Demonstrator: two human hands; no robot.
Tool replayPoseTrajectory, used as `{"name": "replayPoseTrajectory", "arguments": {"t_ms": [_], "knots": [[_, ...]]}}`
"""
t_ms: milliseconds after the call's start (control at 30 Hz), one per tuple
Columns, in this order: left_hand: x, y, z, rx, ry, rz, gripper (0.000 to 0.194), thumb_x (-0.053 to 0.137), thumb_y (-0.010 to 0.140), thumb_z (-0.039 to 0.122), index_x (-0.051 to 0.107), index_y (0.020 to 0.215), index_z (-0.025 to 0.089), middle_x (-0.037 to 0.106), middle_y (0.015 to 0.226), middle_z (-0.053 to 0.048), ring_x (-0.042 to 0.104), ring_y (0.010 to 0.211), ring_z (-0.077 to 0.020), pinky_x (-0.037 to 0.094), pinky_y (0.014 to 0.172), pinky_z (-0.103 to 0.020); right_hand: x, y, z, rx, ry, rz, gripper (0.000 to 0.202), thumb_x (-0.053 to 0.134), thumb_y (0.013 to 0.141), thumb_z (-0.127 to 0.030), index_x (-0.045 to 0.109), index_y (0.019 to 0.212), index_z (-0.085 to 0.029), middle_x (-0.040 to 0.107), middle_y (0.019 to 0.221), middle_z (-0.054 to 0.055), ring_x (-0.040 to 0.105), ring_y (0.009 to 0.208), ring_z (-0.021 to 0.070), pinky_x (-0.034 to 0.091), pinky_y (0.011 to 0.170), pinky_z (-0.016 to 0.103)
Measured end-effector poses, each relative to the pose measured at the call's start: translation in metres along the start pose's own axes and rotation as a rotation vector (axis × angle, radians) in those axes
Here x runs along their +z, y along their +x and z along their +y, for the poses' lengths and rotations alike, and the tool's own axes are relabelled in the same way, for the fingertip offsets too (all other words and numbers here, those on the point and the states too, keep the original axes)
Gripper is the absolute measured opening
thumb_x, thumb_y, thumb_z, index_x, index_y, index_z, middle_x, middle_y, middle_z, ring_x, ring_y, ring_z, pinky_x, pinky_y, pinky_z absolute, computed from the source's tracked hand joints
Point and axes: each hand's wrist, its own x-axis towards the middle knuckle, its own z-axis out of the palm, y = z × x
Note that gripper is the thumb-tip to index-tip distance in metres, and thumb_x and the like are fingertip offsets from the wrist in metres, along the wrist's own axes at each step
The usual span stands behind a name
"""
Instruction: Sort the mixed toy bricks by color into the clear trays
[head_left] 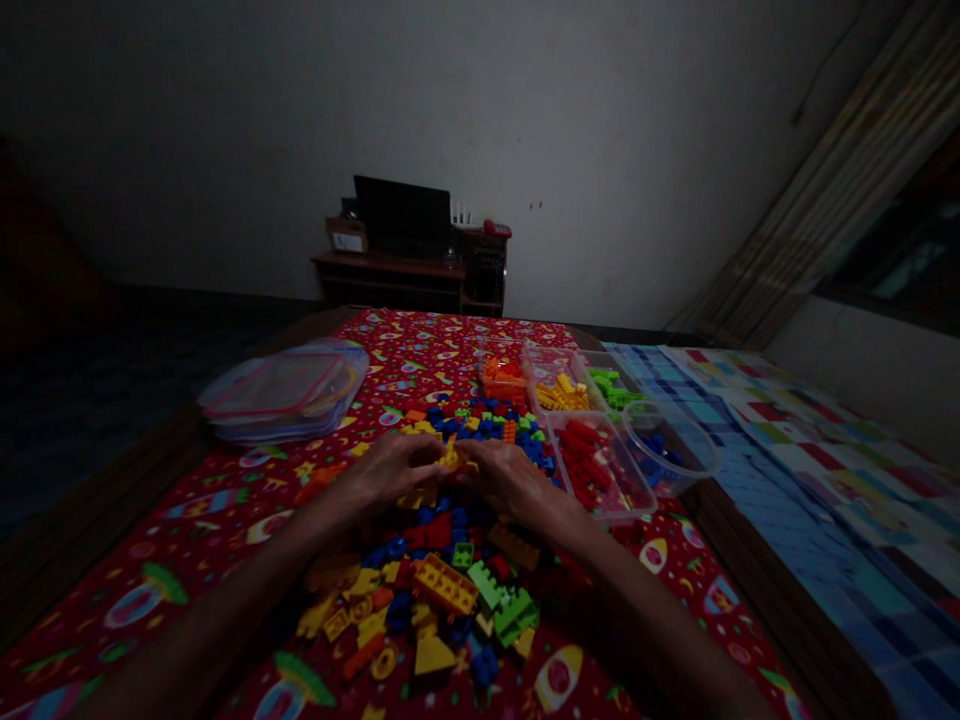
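My left hand (390, 468) and my right hand (506, 478) meet over the middle of a heap of plastic building bricks. Between their fingertips is a small yellow building brick (450, 457), pinched from both sides; its exact shape is hard to make out in the dim light. Below the hands lie mixed bricks, among them an orange-yellow block (445, 584), a green brick (516, 616) and a yellow sloped brick (433, 655). More blue, green and orange bricks lie just beyond my fingers. The forearms cover part of the heap.
Clear containers at the right hold sorted bricks: orange bricks (502, 375), yellow bricks (562, 393), green bricks (615, 388), red bricks (583, 460) and blue bricks (660, 452). Stacked clear lids (274, 385) lie left on the red patterned cloth (217, 560). A monitor (403, 215) stands behind.
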Motion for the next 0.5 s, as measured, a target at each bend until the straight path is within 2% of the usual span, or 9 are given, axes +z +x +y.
{"name": "replayPoseTrajectory", "arguments": {"t_ms": [167, 300, 400, 500], "knots": [[0.011, -0.002, 0.004, 0.014, -0.235, -0.016, 0.046, 0.06, 0.071, 0.048, 0.057, 0.107, 0.02, 0.071, 0.079, -0.002, 0.068, 0.076, -0.0212, 0.054, 0.069, -0.031, -0.005, 0.004, -0.007, 0.099, 0.014, -0.069, 0.021, 0.045, 0.093, -0.015, 0.055, 0.111, -0.017, 0.06, 0.085, 0.003, 0.052, 0.075, 0.0135, 0.04, 0.071, 0.024], [0.004, -0.004, 0.009, 0.029, -0.105, 0.008, 0.044, 0.054, 0.077, 0.051, 0.06, 0.108, 0.021, 0.073, 0.086, -0.003, 0.069, 0.077, -0.0212, 0.053, 0.069, -0.03, -0.016, 0.009, -0.001, 0.164, -0.006, -0.065, 0.018, 0.043, 0.091, -0.015, 0.06, 0.094, -0.017, 0.056, 0.072, 0.0, 0.047, 0.062, 0.0109, 0.036, 0.061, 0.022], [-0.006, -0.004, 0.012, 0.063, 0.042, 0.044, 0.043, 0.047, 0.081, 0.054, 0.066, 0.102, 0.022, 0.074, 0.096, -0.004, 0.068, 0.084, -0.0214, 0.053, 0.074, -0.029, -0.034, 0.01, 0.019, 0.294, -0.051, 0.043, 0.02, 0.043, 0.089, -0.019, 0.062, 0.083, -0.017, 0.056, 0.065, -0.001, 0.046, 0.056, 0.0108, 0.036, 0.056, 0.023], [-0.015, -0.004, 0.013, 0.074, 0.093, 0.068, 0.045, 0.043, 0.083, 0.055, 0.069, 0.097, 0.022, 0.073, 0.1, -0.004, 0.067, 0.09, -0.0216, 0.052, 0.079, -0.028, -0.056, 0.006, 0.054, 0.492, -0.057, 0.263, 0.025, 0.044, 0.089, -0.027, 0.064, 0.08, -0.016, 0.061, 0.066, 0.003, 0.054, 0.058, 0.0137, 0.042, 0.058, 0.025]]}}
